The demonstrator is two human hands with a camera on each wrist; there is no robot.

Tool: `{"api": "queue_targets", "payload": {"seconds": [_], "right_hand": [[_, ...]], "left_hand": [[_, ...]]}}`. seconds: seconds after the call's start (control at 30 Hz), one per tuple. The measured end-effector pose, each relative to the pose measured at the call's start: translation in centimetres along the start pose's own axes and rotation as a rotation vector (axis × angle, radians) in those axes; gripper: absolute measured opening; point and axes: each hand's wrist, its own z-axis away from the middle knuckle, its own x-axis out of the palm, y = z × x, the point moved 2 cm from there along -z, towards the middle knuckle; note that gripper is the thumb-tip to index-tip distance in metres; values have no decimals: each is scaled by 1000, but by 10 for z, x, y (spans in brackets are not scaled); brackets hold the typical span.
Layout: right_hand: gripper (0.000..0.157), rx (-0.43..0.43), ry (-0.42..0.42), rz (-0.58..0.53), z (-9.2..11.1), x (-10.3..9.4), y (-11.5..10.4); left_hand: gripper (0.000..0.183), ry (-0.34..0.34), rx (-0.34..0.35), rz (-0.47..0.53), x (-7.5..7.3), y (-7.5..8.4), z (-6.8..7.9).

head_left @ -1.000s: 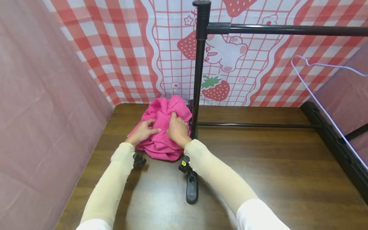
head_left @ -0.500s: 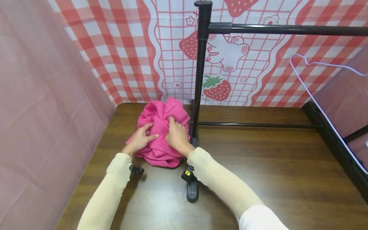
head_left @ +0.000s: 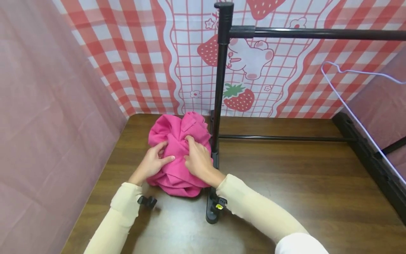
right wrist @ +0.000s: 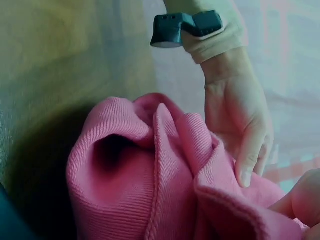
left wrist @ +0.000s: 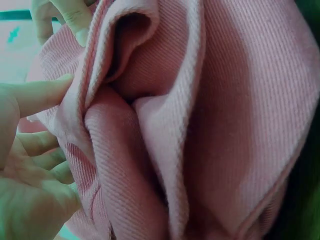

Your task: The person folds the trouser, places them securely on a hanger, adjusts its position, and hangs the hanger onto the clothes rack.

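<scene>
A bunched heap of pink ribbed cloth [head_left: 176,176] lies on the wooden table, left of the black rack's upright; its folds hide what kind of cloth item it is. At the heap's left side my left hand [head_left: 151,163] grips it, thumb on top. In the left wrist view, that hand's fingers [left wrist: 42,145] go behind a fold while its thumb presses the edge. My right hand [head_left: 200,158] pinches the top right of the cloth between thumb and forefinger. Only part of the right hand [right wrist: 300,200] shows at the right wrist view's lower right corner.
The rack's black upright [head_left: 219,88] stands close beside the cloth, with its foot [head_left: 211,213] toward me. A top bar [head_left: 317,34] and a low bar [head_left: 285,138] run right. A pale purple hanger [head_left: 345,102] hangs at the right. A checked strawberry curtain [head_left: 142,53] closes the back.
Both hands have drawn back toward me, and the pink cloth has slid the same way along the table. Its folds have shifted slightly, and both hands keep their hold.
</scene>
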Motion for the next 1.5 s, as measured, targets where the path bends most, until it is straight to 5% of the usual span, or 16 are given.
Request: {"api": "queue_targets", "payload": {"seconds": [0.33,0.53,0.83,1.5], "right_hand": [[54,-122,70,-45,41,-28,-13],[56,-152,136,-67,62,-47,-16],[60,-147,167,-61,82,-89,-12],[59,-154,218,25,110,-113,43]], "left_hand": [[61,44,89,-25,3,35,35],[60,78,215,-105,8,58,51],[58,74,360,-198,22,94,53],[59,-113,456,-282,78,109,39]]}}
